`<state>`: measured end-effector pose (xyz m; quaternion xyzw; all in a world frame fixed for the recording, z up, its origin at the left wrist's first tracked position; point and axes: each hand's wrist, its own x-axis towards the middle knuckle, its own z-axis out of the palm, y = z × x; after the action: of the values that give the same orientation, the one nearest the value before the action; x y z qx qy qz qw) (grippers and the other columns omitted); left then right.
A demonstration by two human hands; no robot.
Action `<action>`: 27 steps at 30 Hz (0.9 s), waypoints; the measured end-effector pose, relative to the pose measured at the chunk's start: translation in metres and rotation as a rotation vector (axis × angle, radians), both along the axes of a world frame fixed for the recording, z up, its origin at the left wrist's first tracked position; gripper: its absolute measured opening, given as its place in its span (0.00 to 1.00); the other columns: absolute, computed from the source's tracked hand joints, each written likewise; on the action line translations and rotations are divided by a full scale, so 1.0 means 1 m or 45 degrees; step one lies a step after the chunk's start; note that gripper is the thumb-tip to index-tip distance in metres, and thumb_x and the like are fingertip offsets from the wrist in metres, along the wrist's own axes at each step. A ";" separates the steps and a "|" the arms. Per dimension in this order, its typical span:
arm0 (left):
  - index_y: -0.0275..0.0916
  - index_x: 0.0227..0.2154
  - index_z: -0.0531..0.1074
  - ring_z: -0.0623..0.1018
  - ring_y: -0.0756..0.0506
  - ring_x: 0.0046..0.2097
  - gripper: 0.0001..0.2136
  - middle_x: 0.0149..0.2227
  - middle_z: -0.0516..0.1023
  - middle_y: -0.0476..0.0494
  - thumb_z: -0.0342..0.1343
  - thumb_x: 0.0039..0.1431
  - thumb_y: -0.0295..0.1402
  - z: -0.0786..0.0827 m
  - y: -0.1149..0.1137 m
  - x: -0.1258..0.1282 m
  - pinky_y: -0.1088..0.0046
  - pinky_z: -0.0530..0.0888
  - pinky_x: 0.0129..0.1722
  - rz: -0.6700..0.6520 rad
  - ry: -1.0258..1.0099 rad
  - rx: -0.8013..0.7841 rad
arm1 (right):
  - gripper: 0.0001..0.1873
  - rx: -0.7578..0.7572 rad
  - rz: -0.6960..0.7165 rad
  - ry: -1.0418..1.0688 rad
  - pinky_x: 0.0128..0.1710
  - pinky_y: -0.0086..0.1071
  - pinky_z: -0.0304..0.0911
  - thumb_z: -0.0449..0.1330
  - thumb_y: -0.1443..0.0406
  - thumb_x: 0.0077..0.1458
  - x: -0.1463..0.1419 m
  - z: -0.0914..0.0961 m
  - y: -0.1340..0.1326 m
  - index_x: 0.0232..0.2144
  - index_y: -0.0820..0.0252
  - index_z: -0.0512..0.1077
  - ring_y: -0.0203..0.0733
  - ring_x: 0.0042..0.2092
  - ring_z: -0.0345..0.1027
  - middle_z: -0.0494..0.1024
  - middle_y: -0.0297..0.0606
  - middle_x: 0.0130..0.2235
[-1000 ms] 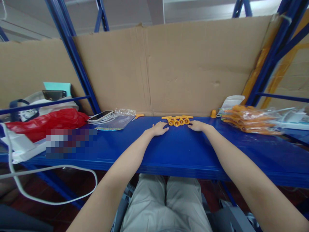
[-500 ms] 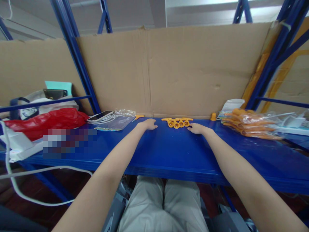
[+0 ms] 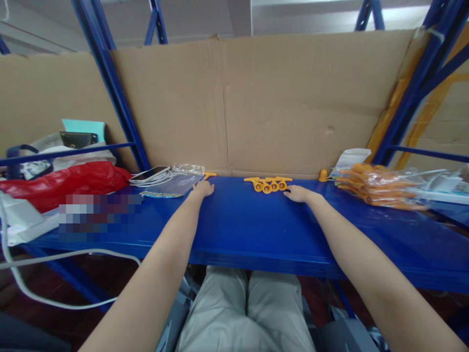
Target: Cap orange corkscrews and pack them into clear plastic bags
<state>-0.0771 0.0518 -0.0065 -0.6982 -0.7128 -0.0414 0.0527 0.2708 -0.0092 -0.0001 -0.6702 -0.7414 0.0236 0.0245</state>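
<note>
Several yellow-orange plastic pieces with round cup-like ends and bar-shaped tops point(image 3: 270, 186) lie side by side on the blue shelf top point(image 3: 249, 225). Their exact kind I cannot make out. At their right end rests my right hand point(image 3: 297, 193), fingers loosely bent and apart, beside or just touching the last cup. My left hand point(image 3: 203, 188) is on the shelf top farther left, its fingers spread and nothing visible in them. Just beyond its fingertips lies a single orange bar-shaped piece point(image 3: 210, 175), partly hidden by the hand.
A phone point(image 3: 154, 173) with a white cable and a clear plastic bag point(image 3: 170, 186) lie at left, near a red bag point(image 3: 73, 183). Bagged orange pieces point(image 3: 377, 188) and a small orange cap-like piece point(image 3: 323, 175) are at right. A cardboard wall point(image 3: 278, 107) closes the back.
My left hand has moved left, from open shelf top to the single orange piece beside the clear bag. My right hand stays by the row of pieces.
</note>
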 end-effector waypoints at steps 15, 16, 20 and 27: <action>0.30 0.47 0.74 0.73 0.42 0.54 0.19 0.52 0.74 0.34 0.41 0.60 0.29 0.003 -0.006 0.034 0.73 0.67 0.54 -0.314 0.119 0.108 | 0.25 -0.019 0.000 -0.012 0.58 0.32 0.55 0.47 0.64 0.61 -0.002 0.003 -0.004 0.58 0.72 0.64 0.47 0.60 0.60 0.65 0.51 0.60; 0.31 0.47 0.74 0.73 0.42 0.54 0.19 0.52 0.74 0.35 0.42 0.60 0.29 0.002 -0.007 0.035 0.73 0.67 0.54 -0.339 0.102 0.109 | 0.25 -0.018 0.001 -0.014 0.58 0.32 0.55 0.47 0.64 0.61 -0.003 0.003 -0.004 0.58 0.72 0.64 0.48 0.60 0.61 0.65 0.51 0.59; 0.35 0.47 0.74 0.72 0.45 0.55 0.19 0.52 0.75 0.41 0.42 0.58 0.28 0.002 -0.008 0.042 0.75 0.65 0.56 -0.462 0.011 0.093 | 0.25 -0.013 0.002 -0.016 0.58 0.34 0.55 0.47 0.64 0.61 -0.002 0.002 -0.002 0.57 0.72 0.64 0.49 0.59 0.61 0.66 0.52 0.59; 0.34 0.49 0.73 0.71 0.46 0.57 0.20 0.53 0.74 0.44 0.42 0.58 0.27 0.001 -0.016 0.059 0.74 0.62 0.59 -0.657 -0.053 0.065 | 0.24 0.019 0.013 -0.013 0.57 0.35 0.57 0.48 0.63 0.61 0.002 -0.001 0.002 0.56 0.66 0.67 0.48 0.58 0.63 0.68 0.47 0.58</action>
<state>-0.0183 0.0357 -0.0050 -0.8544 -0.5106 -0.0859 0.0435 0.2724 -0.0073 -0.0011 -0.6664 -0.7450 0.0149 0.0255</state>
